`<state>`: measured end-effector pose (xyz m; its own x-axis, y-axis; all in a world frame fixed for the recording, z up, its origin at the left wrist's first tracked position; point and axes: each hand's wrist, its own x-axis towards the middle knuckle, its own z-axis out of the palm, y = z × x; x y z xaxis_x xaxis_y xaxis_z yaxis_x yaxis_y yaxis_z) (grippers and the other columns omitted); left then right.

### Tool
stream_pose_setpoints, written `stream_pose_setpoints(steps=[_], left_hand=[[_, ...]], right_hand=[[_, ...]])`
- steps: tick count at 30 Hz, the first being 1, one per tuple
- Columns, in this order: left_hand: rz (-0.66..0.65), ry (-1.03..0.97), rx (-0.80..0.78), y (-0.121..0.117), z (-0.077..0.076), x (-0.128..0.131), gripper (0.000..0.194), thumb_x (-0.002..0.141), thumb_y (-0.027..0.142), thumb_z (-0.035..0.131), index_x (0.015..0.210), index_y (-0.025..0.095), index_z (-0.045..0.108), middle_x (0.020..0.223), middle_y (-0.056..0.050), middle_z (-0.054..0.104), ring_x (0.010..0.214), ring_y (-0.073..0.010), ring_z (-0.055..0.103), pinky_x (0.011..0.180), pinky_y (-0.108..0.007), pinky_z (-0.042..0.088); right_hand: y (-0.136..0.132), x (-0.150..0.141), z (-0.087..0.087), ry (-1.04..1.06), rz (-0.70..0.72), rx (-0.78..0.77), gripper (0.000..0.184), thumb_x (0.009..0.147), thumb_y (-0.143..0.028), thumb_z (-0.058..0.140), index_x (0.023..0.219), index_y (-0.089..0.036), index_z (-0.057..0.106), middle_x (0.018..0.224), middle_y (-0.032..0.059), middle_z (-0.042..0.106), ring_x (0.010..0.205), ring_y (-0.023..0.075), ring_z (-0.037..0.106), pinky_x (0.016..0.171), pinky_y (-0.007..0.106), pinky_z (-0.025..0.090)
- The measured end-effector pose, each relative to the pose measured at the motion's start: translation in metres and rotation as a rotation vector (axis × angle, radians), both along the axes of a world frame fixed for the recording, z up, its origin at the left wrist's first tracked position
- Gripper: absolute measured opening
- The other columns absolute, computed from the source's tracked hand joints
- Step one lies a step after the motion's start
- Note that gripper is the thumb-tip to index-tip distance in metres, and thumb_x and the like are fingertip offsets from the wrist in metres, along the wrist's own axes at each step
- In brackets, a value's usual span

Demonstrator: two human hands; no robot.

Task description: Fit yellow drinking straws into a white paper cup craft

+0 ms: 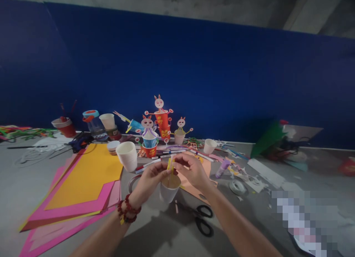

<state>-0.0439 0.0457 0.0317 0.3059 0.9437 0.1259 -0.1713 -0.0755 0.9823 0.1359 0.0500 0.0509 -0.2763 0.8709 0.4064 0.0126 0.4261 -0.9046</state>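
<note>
Both hands meet above a white paper cup (168, 195) that stands in the middle of the table. Thin yellow and whitish strips (170, 167) rise upright from the cup's mouth. My left hand (152, 176), with red bead bracelets on its wrist, pinches these strips from the left. From the right, my right hand (191, 170) closes its thumb and fingers on the upper part of the same strips. Whether they are straws or folded paper I cannot tell. Black-handled scissors (204, 212) lie just right of the cup, beside a short pale piece (176, 206).
Coloured paper sheets (85, 175) are stacked left, near a larger white cup (127, 156). Rabbit-faced cup figures (161, 124) stand behind, with markers in front. Right are a purple glue stick (222, 168), a tape roll (237, 187) and paper scraps. A blue panel (177, 64) backs the table.
</note>
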Motion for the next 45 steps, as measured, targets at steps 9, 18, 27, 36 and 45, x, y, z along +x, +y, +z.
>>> stream_pose_setpoints(steps=[9,18,27,36,45], left_hand=[[0.107,-0.004,-0.023,0.002,-0.001,-0.007,0.03,0.081,0.044,0.072,0.094,0.019,0.064,0.1,-0.007,0.076,0.085,-0.019,0.07,0.071,-0.026,0.053],[-0.102,0.437,0.193,-0.001,0.008,-0.016,0.078,0.06,0.036,0.089,0.13,0.021,0.059,0.137,-0.013,0.062,0.129,-0.0337,0.054,0.105,-0.042,0.046],[-0.011,0.636,0.384,-0.006,0.009,-0.018,0.065,0.071,0.037,0.081,0.131,0.022,0.058,0.133,-0.009,0.066,0.122,-0.0319,0.06,0.104,-0.039,0.047],[-0.079,0.627,0.344,-0.003,0.005,-0.015,0.062,0.077,0.044,0.076,0.131,0.021,0.058,0.132,-0.009,0.066,0.119,-0.0324,0.062,0.101,-0.039,0.049],[-0.068,0.637,0.338,-0.005,-0.002,-0.014,0.066,0.07,0.04,0.082,0.129,0.02,0.057,0.133,-0.013,0.064,0.122,-0.0331,0.06,0.103,-0.043,0.047]], right_hand=[[-0.014,0.023,-0.05,0.088,-0.05,-0.288,0.035,0.074,-0.05,0.077,0.09,-0.02,0.067,0.089,0.0049,0.07,0.083,0.0208,0.067,0.077,0.035,0.057],[-0.018,0.018,-0.065,0.286,-0.017,-0.42,0.04,0.07,-0.052,0.082,0.083,-0.02,0.064,0.076,0.001,0.07,0.069,0.0158,0.068,0.074,0.033,0.058],[-0.023,0.032,-0.069,0.321,-0.031,-0.445,0.037,0.072,-0.049,0.083,0.084,-0.019,0.063,0.079,0.0036,0.074,0.068,0.0167,0.07,0.073,0.034,0.058],[-0.026,0.031,-0.063,0.278,-0.07,-0.377,0.034,0.076,-0.05,0.077,0.092,-0.02,0.07,0.075,0.0021,0.07,0.07,0.0168,0.067,0.071,0.033,0.06],[-0.022,0.036,-0.056,0.11,-0.153,-0.258,0.035,0.079,-0.053,0.073,0.087,-0.018,0.071,0.081,0.0051,0.069,0.075,0.0194,0.065,0.071,0.034,0.058]])
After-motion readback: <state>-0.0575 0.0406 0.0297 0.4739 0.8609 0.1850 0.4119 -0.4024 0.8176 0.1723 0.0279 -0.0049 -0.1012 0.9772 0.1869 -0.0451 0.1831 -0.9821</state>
